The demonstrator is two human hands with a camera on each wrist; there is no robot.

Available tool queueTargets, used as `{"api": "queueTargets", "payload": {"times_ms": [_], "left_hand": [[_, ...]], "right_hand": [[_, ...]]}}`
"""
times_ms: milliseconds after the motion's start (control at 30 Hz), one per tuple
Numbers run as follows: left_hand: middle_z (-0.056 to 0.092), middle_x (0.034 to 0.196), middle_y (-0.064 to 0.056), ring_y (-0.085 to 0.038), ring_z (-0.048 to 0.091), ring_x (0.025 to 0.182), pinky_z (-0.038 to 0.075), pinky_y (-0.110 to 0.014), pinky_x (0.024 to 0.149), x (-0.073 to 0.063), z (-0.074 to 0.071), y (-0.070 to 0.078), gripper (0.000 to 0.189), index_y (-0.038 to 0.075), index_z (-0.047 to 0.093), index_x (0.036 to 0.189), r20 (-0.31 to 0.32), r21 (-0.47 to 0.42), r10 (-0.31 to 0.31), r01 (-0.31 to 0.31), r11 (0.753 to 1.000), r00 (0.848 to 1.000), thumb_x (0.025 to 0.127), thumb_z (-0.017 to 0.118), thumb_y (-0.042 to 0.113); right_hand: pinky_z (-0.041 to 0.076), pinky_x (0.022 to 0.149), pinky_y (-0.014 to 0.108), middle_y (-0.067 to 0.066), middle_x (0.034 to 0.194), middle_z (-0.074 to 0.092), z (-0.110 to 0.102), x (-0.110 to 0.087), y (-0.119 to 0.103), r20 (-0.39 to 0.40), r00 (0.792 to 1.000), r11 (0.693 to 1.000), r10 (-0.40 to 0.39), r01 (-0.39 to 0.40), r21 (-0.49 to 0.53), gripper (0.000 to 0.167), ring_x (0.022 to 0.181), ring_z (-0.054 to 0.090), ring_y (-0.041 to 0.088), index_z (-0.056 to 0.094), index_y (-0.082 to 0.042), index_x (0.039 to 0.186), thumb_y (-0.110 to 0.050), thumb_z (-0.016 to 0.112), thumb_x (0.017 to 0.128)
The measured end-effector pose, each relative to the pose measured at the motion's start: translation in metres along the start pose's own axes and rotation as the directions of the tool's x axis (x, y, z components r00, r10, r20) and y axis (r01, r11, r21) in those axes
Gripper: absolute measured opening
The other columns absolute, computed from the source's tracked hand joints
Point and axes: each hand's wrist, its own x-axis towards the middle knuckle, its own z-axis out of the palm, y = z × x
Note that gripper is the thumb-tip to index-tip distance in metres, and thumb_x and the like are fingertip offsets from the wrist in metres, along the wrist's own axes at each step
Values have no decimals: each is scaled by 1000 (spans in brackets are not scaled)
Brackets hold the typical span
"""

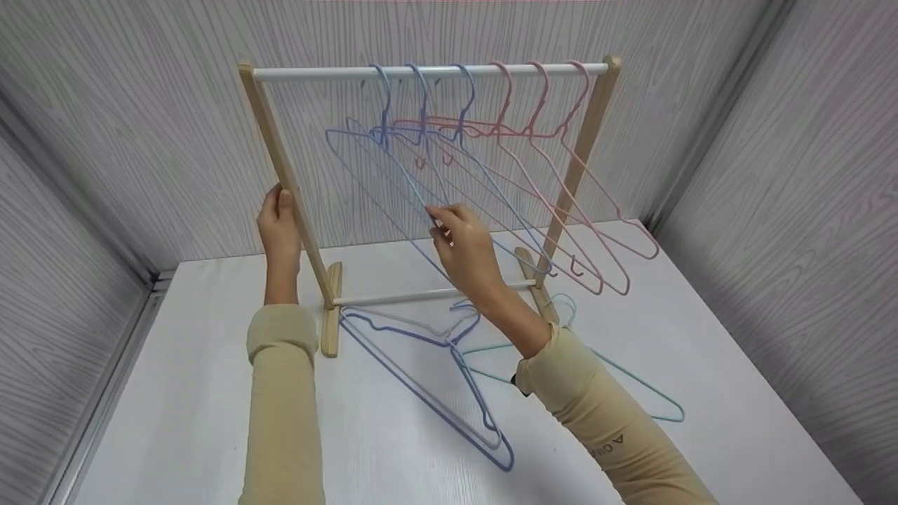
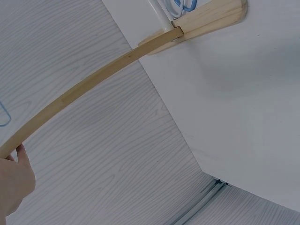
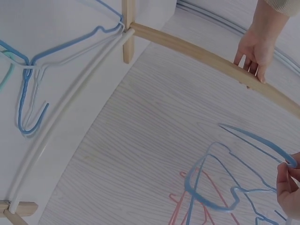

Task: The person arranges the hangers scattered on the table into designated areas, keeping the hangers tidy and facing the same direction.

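A wooden-sided rack [image 1: 277, 154] with a white top bar stands on the table. My left hand [image 1: 278, 221] grips its left post, thumb and fingers around the wood, as the right wrist view also shows. With my right hand [image 1: 466, 245] I pinch the sloping arm of the leftmost blue hanger [image 1: 403, 168], whose hook sits over the bar. Two more blue hangers [image 1: 471, 91] hang just right of it. Further right, several pink hangers [image 1: 544, 91] hang on the same bar, their frames overlapping the blue ones in the head view.
On the table lie a dark blue hanger [image 1: 414, 394] with a pale one stacked against it, and a green hanger [image 1: 642, 382] to their right. A white lower rod [image 1: 393, 297] joins the rack's wooden feet. Grey wood-grain walls [image 1: 105, 105] enclose the table.
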Motion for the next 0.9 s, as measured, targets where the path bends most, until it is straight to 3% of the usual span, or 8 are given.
{"api": "queueTargets", "payload": {"times_ms": [233,367,500,633,900], "left_hand": [[44,133,-18,-27,41,122,35,-31,99,-2,-1,1,45,-3,37,137,10,-11,-14,15,1000,1000,101,37,24],[43,134,-19,-28,40,122,35,-32,99,-2,-1,1,45,-3,37,137,16,-19,-8,8,1000,1000,101,36,23],[44,132,-19,-28,42,121,36,-32,98,-1,-1,1,44,-4,38,136,9,-2,10,-10,1000,1000,101,36,22],[41,136,-18,-26,38,125,33,-28,100,0,-1,1,47,-3,36,138,15,28,-13,12,1000,1000,101,35,26],[41,136,-18,-26,39,124,33,-28,100,1,0,0,48,-2,36,138,6,39,-29,29,999,1000,101,36,28]], "right_hand": [[48,71,23,10,96,58,-4,-1,9,-90,995,999,-36,38,21,17,83,55,19,66,2,103,2,59,88],[49,72,29,12,97,57,-8,-2,16,-142,990,1000,-16,18,12,16,85,54,23,66,1,101,4,58,87],[50,72,29,13,100,58,-9,-5,22,-97,994,999,54,-54,4,19,85,55,21,63,1,107,0,58,89],[50,67,27,13,97,58,-8,-9,25,-27,994,994,103,-104,-45,26,78,58,20,58,0,115,-4,60,89],[48,59,26,10,89,58,-5,-15,30,-20,995,989,99,-100,-109,30,69,55,18,59,-1,116,0,61,86]]}}
